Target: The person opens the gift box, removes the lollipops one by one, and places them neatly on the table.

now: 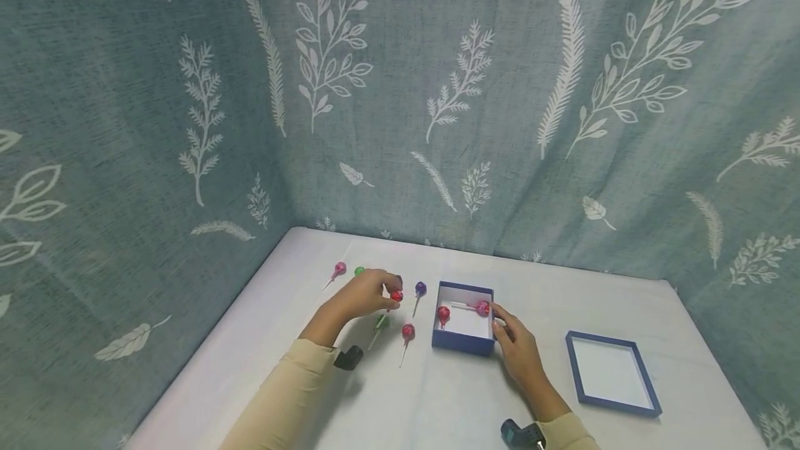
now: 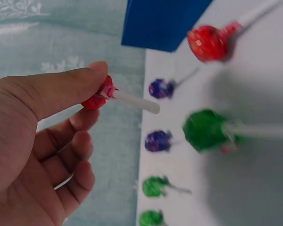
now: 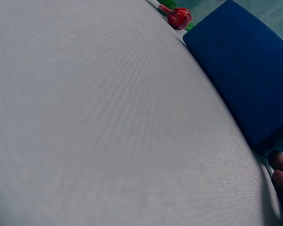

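My left hand (image 1: pixel 369 292) pinches a red lollipop (image 2: pixel 134 101) by its wrapped head between thumb and fingers, above the table, with its white stick pointing away. Around it on the table lie a red lollipop (image 1: pixel 408 331), a purple lollipop (image 1: pixel 421 289), a green lollipop (image 1: pixel 382 322) and a pink lollipop (image 1: pixel 339 268); the hand covers part of the group. My right hand (image 1: pixel 520 347) rests its fingers against the right side of an uncovered blue box (image 1: pixel 463 343). Inside the box are a red lollipop (image 1: pixel 444 313) and a pinkish-red lollipop (image 1: pixel 482 308) by the right wall.
A blue-rimmed lid (image 1: pixel 613 372) lies with its white inside up, to the right of my right hand. The white table (image 1: pixel 437 405) meets a patterned grey-green curtain (image 1: pixel 400 158) at the back and sides.
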